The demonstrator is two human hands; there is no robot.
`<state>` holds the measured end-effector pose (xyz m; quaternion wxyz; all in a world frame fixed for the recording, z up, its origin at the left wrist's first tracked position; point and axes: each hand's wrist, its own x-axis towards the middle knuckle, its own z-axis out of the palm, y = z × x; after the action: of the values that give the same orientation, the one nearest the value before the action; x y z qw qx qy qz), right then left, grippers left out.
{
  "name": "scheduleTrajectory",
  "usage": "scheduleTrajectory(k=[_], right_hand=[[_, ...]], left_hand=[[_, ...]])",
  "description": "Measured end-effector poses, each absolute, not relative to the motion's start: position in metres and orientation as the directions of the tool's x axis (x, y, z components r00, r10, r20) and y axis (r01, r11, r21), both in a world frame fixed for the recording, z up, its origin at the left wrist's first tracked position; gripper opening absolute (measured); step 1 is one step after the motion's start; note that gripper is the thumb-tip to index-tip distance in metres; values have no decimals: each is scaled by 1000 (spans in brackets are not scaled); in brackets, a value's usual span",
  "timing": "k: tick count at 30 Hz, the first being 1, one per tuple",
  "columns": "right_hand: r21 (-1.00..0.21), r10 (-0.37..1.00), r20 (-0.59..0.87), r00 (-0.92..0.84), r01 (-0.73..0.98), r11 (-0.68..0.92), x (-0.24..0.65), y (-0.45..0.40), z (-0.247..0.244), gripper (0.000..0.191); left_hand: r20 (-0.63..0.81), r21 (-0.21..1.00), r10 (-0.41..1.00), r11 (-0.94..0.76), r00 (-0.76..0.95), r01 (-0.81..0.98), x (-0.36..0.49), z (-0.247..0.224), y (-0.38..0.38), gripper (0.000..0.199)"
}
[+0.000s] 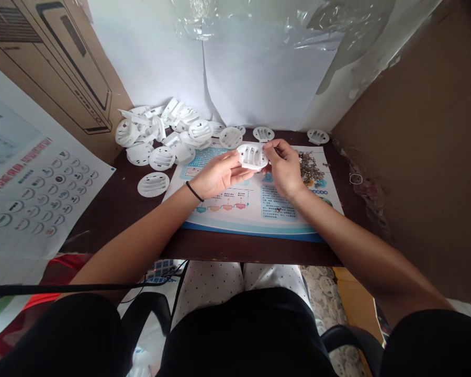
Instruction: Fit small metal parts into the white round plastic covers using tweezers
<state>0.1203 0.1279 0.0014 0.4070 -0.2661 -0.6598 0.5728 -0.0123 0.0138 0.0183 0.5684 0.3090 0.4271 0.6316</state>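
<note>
A round white plastic battery housing (253,157) with slotted compartments is raised over the printed sheet, tilted so its inside faces me. My left hand (220,173) grips it by the left edge, thumb on top and fingers underneath. At its right edge is my right hand (284,167), thumb and index finger pinched together against the rim; whether a small piece sits between them is hidden. Just beyond the right hand lies a pile of small metal battery contacts (311,168). One small metal piece (278,210) lies apart on the sheet, nearer to me.
Many similar white housings (162,158) are heaped at the back left of the dark table (255,248). Single ones (317,136) stand along the back. Cardboard walls (416,157) flank both sides; a printed paper sheet (235,222) covers the middle. A black cable (82,288) crosses low left.
</note>
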Motion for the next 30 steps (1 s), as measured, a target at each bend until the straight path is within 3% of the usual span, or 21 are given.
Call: scheduleTrajectory(k=[4,11,17,24,30], right_hand=[[-974,822,223,-523,-78,214,121,128,1,35],[-902,798,387,-462,-8,432,129,142,7,40],[-934,765,315,-562,-39,355,127,144,8,42],[-946,798,299,-523,-53,320,131,138,20,71],[-946,775,292,-561,-52,319,125,129,11,68]], left_hand=[[-161,871,980,84,-119,-485,-12,20,15,32],[-156,842,981,71,-115,-535,-13,19,15,38],[-212,793,971,104,-112,-600,-11,22,15,38],[-267,742,963,179,-39,-646,-11,24,14,62],[-281,704,958,241,50,-668,-12,18,20,62]])
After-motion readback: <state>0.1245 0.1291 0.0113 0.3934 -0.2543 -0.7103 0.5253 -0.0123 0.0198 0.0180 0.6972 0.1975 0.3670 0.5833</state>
